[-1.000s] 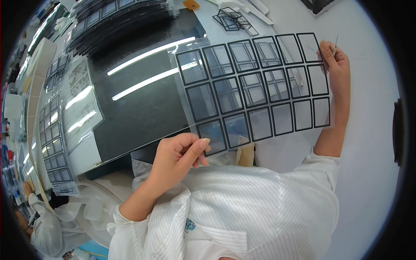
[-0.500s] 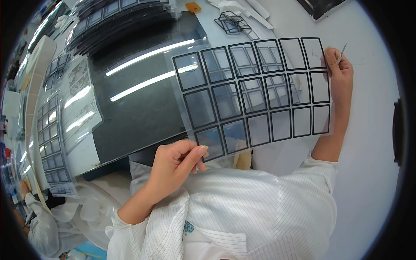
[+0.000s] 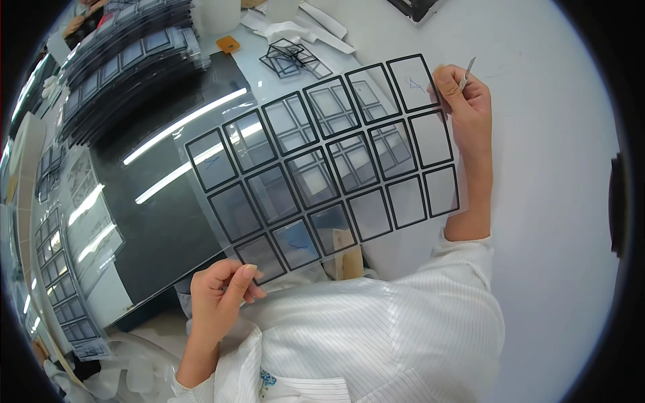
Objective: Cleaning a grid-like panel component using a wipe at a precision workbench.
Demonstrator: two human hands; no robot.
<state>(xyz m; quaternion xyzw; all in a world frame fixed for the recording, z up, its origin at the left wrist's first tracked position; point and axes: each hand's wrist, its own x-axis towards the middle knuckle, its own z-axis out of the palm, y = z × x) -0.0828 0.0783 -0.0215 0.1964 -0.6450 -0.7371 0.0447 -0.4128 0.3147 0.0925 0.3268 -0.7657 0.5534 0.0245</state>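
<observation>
A clear plastic sheet [image 3: 327,142] printed with three rows of black rectangular outlines is stretched between my hands, slanting up to the right. Blue pen marks show in a few of its rectangles. My left hand [image 3: 218,295] pinches the lower left corner between thumb and curled fingers. At the upper right edge, my right hand [image 3: 468,104] grips the sheet with its thumb on the near face. A thin pointed metal blade [image 3: 468,72] sticks up from the fingers of that same hand; its lower part is hidden. Through the sheet I see the table and things behind it.
Stacked framed sheets [image 3: 127,64] stand at the far left beside a black mat [image 3: 151,188] with bright light reflections. Another framed sheet [image 3: 64,285] lies at the left. Loose black frames [image 3: 292,59], an orange block [image 3: 228,44] and white scraps [image 3: 292,32] lie at the back.
The whole view has swung, so table, sheet and hands appear farther left. The sheet looks more steeply slanted, and its blue marks show more clearly. Both hands keep their hold.
</observation>
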